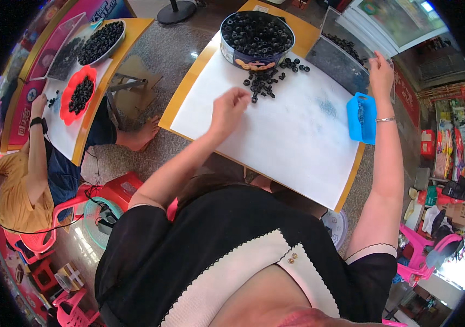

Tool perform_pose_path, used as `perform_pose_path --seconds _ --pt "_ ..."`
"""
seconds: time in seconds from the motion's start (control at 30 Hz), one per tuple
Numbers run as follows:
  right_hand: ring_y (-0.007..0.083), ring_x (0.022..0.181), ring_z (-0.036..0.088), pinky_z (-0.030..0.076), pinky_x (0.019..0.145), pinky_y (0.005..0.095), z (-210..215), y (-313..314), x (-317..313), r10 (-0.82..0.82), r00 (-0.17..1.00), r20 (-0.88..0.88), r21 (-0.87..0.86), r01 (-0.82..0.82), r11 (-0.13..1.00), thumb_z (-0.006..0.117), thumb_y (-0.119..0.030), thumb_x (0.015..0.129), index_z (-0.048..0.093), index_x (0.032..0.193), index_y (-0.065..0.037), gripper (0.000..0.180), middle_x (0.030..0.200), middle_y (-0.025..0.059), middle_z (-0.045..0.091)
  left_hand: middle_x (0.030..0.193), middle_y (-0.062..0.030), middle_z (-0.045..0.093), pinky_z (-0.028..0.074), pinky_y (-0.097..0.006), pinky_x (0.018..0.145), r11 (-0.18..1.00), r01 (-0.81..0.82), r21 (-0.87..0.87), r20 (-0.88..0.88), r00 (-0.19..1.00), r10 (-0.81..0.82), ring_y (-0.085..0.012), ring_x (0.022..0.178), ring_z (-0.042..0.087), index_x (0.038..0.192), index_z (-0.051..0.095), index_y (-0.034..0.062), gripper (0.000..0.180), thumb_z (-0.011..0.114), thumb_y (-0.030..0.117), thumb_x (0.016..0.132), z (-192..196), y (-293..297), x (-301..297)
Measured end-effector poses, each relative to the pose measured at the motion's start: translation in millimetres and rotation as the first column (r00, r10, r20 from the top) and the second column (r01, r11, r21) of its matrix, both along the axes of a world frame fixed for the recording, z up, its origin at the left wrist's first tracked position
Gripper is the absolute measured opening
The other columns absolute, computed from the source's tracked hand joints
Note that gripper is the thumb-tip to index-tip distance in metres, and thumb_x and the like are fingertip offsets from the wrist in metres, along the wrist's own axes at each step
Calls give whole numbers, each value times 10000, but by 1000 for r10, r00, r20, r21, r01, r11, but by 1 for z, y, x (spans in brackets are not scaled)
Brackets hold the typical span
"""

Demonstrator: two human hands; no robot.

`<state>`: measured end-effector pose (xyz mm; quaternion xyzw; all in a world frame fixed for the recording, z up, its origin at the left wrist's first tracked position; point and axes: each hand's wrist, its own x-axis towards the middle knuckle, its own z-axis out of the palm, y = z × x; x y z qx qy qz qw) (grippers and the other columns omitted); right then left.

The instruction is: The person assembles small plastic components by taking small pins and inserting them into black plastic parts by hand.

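Observation:
My left hand (230, 111) is over the white table top (276, 136), fingers curled together beside a loose pile of small black ring-shaped pieces (262, 83). Whatever its fingertips hold, if anything, is too small to make out. Behind the pile stands a round tin (254, 61) heaped with the same black pieces. My right hand (380, 76) is raised at the near right end of a clear plastic bin (338, 65), fingers drawn together; their contents cannot be made out. Black pieces (344, 46) lie inside the bin. Just below that hand sits a blue plastic basket (361, 119).
At the left, another person's hand (38, 103) rests at a second table with a red dish (74, 106) and a bowl (102, 42), both full of black pieces. A red plastic chair (118, 188) stands between us. Shelves (450, 141) hold packaged goods at right.

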<state>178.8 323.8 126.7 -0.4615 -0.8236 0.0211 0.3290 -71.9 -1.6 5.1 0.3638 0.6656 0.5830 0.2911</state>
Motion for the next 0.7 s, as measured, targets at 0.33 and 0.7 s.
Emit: perform_pose_path --seconds 0.33,0.7 --pt "276 958 552 411 867 369 -33 -176 -15 269 957 -111 109 -257 960 580 -68 855 660 929 -47 111 967 104 606 1033 -138 622 495 -333 721 993 42 -108 -695 711 -106 -222 822 628 1078 629 32 240 605 58 840 -5 37 -37" --pt "203 903 596 474 794 302 -55 -295 -33 162 818 -552 -320 -387 865 588 -24 846 652 977 -31 145 967 103 609 1025 -132 629 494 -246 687 898 358 255 742 524 -419 -131 762 574 1186 554 -75 289 516 89 951 41 -11 17"
